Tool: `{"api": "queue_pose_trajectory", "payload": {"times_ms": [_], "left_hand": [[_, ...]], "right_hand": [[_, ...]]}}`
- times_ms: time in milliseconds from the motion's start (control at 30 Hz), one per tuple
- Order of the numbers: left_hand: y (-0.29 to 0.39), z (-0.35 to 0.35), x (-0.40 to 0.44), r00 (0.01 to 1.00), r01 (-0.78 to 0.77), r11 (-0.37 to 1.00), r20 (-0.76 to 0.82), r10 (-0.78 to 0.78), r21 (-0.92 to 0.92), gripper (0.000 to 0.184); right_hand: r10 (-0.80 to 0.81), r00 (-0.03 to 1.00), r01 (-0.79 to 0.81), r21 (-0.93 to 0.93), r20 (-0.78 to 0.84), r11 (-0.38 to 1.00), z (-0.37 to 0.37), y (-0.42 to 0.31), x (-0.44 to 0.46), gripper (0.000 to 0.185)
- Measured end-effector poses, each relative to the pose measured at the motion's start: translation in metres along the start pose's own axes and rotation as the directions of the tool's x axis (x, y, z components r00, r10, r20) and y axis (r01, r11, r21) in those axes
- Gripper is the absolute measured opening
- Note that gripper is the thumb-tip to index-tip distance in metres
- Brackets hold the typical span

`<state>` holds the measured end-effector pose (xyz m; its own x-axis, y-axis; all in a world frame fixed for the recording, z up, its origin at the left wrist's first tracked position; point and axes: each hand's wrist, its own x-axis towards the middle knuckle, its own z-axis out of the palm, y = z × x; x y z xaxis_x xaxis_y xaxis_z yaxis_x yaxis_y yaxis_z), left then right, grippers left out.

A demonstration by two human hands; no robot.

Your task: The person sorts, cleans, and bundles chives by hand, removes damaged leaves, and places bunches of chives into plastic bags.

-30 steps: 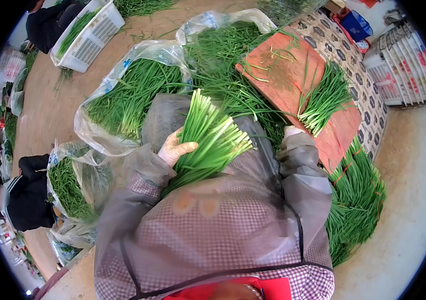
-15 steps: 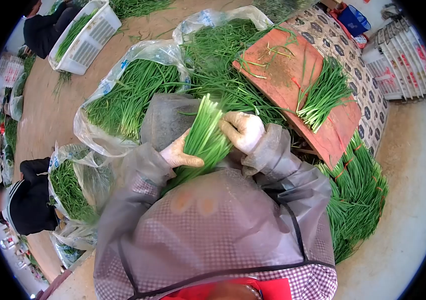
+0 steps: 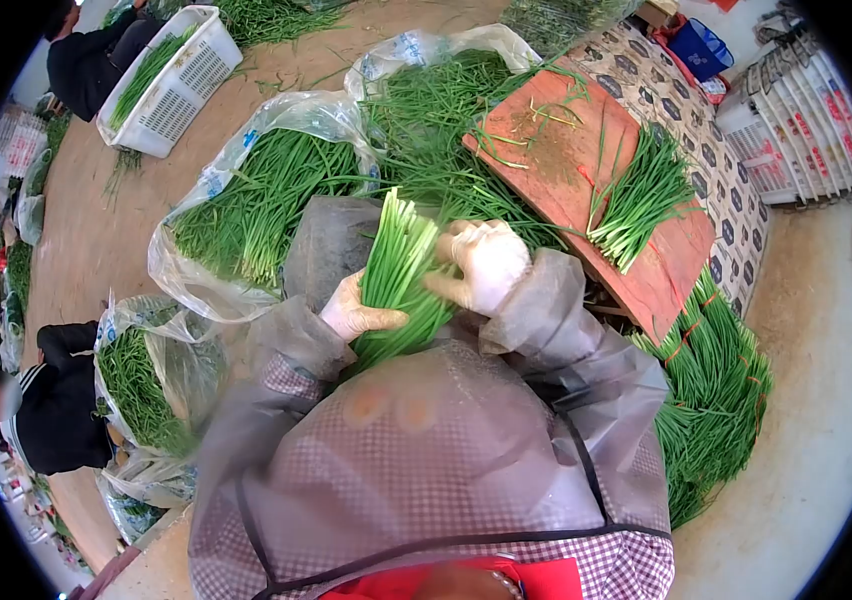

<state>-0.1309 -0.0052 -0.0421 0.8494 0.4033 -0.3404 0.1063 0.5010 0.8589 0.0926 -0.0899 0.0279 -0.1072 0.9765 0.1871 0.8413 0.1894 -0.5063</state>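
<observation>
My left hand, in a pale glove, is wrapped round a bunch of garlic chives in front of my apron. Their pale cut ends point up and away from me, and the green leaves hang down toward my lap. At the right side of the bunch is my gloved right hand, its fingers curled in. Its thumb side is smeared by motion near the stems, and whatever it pinches is hidden. A second, smaller bunch of chives lies on the reddish board to the right.
Plastic bags of loose chives stand ahead and left. Tied chive bundles are piled below the board at right. A white crate stands far left near a seated person; another person sits at left. Stacked white crates stand far right.
My right hand has turned, its knuckles now facing up and its thumb side blurred by the stems. The bunch in my left hand has tipped slightly left and more upright.
</observation>
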Motion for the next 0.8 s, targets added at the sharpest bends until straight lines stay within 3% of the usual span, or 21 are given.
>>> {"api": "queue_pose_trajectory", "payload": {"times_ms": [33, 100, 167, 233, 300, 333, 367, 400, 433, 500, 533, 567, 600, 667, 700, 733, 800], "left_hand": [[0.000, -0.001, -0.001, 1.000, 0.012, 1.000, -0.011, -0.012, 0.012, 0.066], [0.003, -0.003, 0.000, 0.999, 0.033, 0.999, -0.007, -0.033, -0.008, 0.066], [0.005, -0.003, -0.002, 0.999, 0.054, 0.998, -0.005, -0.054, -0.032, 0.065], [0.009, -0.004, -0.003, 0.992, 0.109, 0.985, -0.041, -0.115, -0.136, 0.064], [0.010, -0.006, -0.004, 0.994, 0.091, 0.987, -0.049, -0.098, -0.131, 0.061], [0.011, -0.007, -0.004, 0.994, 0.079, 0.984, -0.058, -0.089, -0.158, 0.060], [0.011, -0.008, -0.003, 0.995, 0.067, 0.981, -0.067, -0.081, -0.184, 0.059], [0.013, -0.009, -0.003, 0.994, 0.075, 0.983, -0.070, -0.088, -0.168, 0.059], [0.016, -0.010, -0.003, 0.994, 0.072, 0.984, -0.068, -0.084, -0.162, 0.059], [0.018, -0.010, -0.001, 0.997, 0.040, 0.975, -0.054, -0.053, -0.219, 0.059], [0.021, -0.009, -0.001, 0.997, 0.037, 0.976, -0.052, -0.049, -0.216, 0.059], [0.025, -0.007, -0.002, 0.998, 0.037, 0.977, -0.035, -0.046, -0.208, 0.057], [0.029, -0.006, -0.002, 0.999, 0.037, 0.979, -0.017, -0.042, -0.198, 0.055], [0.030, 0.000, -0.004, 1.000, 0.014, 0.990, -0.025, -0.018, -0.140, 0.056], [0.031, 0.002, -0.006, 0.999, -0.010, 0.996, -0.035, 0.007, -0.087, 0.057], [0.029, 0.000, -0.006, 1.000, -0.015, 0.997, 0.017, 0.017, -0.071, 0.061], [0.028, -0.005, -0.011, 1.000, 0.006, 0.995, 0.027, -0.003, -0.100, 0.063]], "right_hand": [[-0.001, 1.000, 0.001, 0.001, -0.002, 1.000, 0.008, 0.009, 0.000, 0.017], [-0.016, 0.998, 0.034, 0.277, -0.064, 0.960, 0.019, 0.026, 0.003, 0.010], [0.137, 0.944, -0.041, 0.305, -0.301, 0.952, 0.025, 0.036, 0.002, 0.008], [0.340, 0.862, -0.106, 0.522, -0.376, 0.847, 0.017, 0.054, 0.002, 0.014], [0.490, 0.845, -0.186, 0.740, -0.215, 0.646, -0.012, 0.070, -0.006, 0.020], [0.490, 0.871, -0.279, 0.796, -0.026, 0.537, -0.022, 0.074, -0.007, 0.031], [0.486, 0.873, -0.275, 0.797, -0.028, 0.539, -0.026, 0.072, -0.008, 0.031], [0.507, 0.825, -0.565, 0.354, 0.249, 0.746, -0.034, 0.069, -0.011, 0.040], [0.615, 0.654, -0.589, -0.213, 0.441, 0.780, -0.043, 0.060, -0.012, 0.052], [0.305, 0.790, -0.487, 0.241, 0.532, 0.839, -0.017, 0.072, -0.026, 0.073], [0.251, 0.837, -0.453, 0.359, 0.486, 0.816, 0.003, 0.069, -0.028, 0.079], [0.218, 0.872, -0.439, 0.506, 0.437, 0.743, 0.007, 0.052, -0.026, 0.088], [0.118, 0.945, -0.309, 0.714, 0.304, 0.628, 0.032, 0.052, -0.023, 0.091], [0.123, 0.979, -0.194, 0.924, 0.162, 0.329, 0.041, 0.019, -0.008, 0.086], [0.147, 0.986, -0.106, 0.979, 0.081, 0.174, 0.051, 0.013, -0.002, 0.085], [0.139, 0.988, -0.099, 0.979, 0.074, 0.177, 0.053, 0.008, 0.006, 0.085], [0.208, 0.970, -0.103, 0.988, 0.127, -0.119, 0.051, -0.003, 0.020, 0.079]]}}
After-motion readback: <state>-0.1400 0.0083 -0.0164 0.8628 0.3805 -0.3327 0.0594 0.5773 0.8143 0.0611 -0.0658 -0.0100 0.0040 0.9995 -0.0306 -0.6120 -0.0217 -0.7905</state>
